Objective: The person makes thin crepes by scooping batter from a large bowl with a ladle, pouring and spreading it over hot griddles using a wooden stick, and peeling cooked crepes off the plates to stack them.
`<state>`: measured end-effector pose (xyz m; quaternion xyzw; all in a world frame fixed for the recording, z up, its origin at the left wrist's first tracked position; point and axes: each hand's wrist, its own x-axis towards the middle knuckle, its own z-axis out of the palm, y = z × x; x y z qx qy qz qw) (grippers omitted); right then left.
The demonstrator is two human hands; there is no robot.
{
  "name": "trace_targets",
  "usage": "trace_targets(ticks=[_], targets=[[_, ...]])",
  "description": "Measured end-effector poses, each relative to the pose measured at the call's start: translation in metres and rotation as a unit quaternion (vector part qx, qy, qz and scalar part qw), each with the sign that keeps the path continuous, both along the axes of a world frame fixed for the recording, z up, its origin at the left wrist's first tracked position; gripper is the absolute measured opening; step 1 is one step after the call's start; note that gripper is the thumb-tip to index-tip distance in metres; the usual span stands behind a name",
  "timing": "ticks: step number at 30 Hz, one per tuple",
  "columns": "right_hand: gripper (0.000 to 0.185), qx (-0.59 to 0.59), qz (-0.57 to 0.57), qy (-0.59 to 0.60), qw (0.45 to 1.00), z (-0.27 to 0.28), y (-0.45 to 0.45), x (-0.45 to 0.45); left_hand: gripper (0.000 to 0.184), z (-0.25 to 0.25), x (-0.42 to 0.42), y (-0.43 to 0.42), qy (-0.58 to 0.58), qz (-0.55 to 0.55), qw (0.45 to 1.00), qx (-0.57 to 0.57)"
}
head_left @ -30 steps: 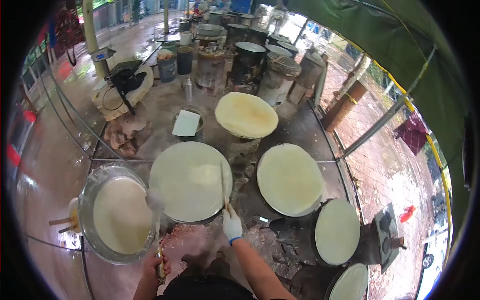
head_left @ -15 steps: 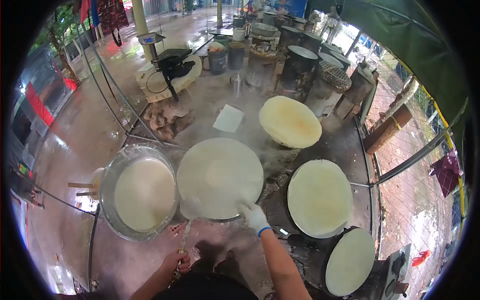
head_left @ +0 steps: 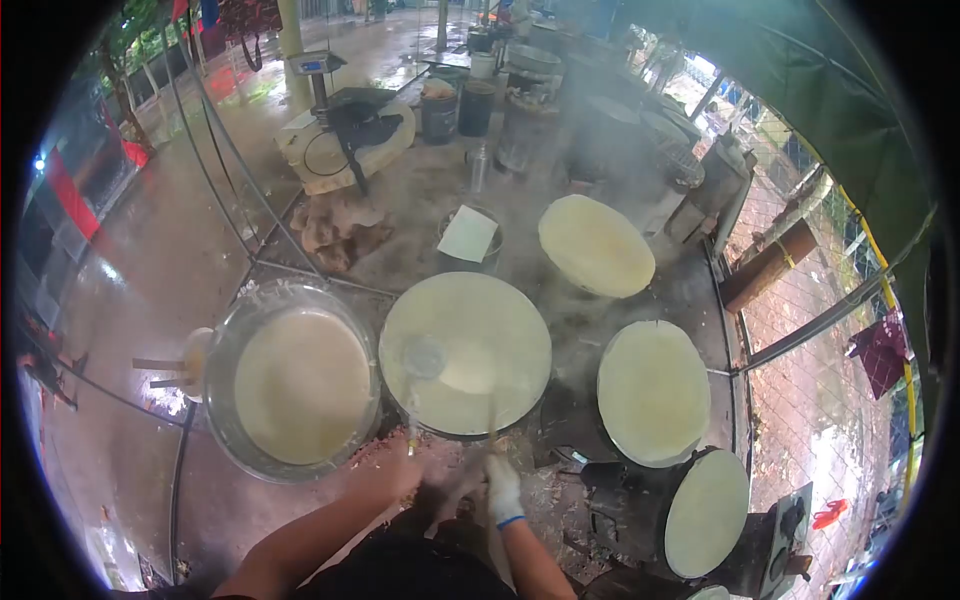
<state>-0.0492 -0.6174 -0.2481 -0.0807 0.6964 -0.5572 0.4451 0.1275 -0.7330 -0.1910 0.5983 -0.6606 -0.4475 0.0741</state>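
Note:
My left hand (head_left: 400, 474), bare and blurred, is closed on the handle of a ladle (head_left: 424, 358), whose round bowl is over the left part of a large round griddle (head_left: 466, 400). A pale patch of batter lies on the griddle beside the ladle. My right hand (head_left: 503, 488), in a white glove with a blue cuff, is closed on a thin stick (head_left: 491, 412) at the griddle's near edge. Left of the griddle stands a wide metal basin (head_left: 222, 372) of cream-coloured batter (head_left: 302, 387).
More round griddles, one (head_left: 654, 394) and another (head_left: 707, 513), stand at the right. A pale round stack (head_left: 596, 246) lies beyond. A white square (head_left: 467, 234) rests on a bucket. Steam blurs the stoves behind; a wire fence runs along the right.
The ladle has moved up over the griddle, and my left hand has moved forward and right. My right hand has drawn back toward my body. More steam hangs over the back.

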Motion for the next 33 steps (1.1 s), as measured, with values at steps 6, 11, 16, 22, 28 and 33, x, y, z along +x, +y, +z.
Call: trace_targets(ticks=[6, 11, 16, 22, 28, 33], targets=[[0.037, -0.026, 0.033, -0.153, 0.987, 0.052, -0.019, 0.008, 0.014, 0.071, 0.008, -0.04, 0.363, 0.075, 0.838, 0.401], [0.042, -0.052, -0.096, -0.01, 0.994, 0.085, -0.029, -0.009, 0.012, 0.16, 0.079, -0.039, 0.407, 0.034, 0.812, 0.417], [0.049, 0.016, 0.187, 0.162, 0.969, 0.032, -0.052, 0.002, 0.003, 0.199, 0.058, -0.034, 0.404, 0.073, 0.811, 0.417], [0.035, 0.061, -0.025, 0.206, 0.976, 0.042, 0.034, -0.093, 0.013, 0.145, 0.088, -0.03, 0.354, 0.203, 0.789, 0.46], [0.031, 0.02, -0.473, 0.199, 0.858, 0.055, 0.15, -0.29, 0.023, 0.125, 0.101, -0.025, 0.358, 0.325, 0.776, 0.405], [0.044, 0.075, -0.469, 0.155, 0.867, 0.062, 0.166, -0.394, 0.018, 0.117, 0.09, -0.025, 0.402, 0.365, 0.748, 0.38]])
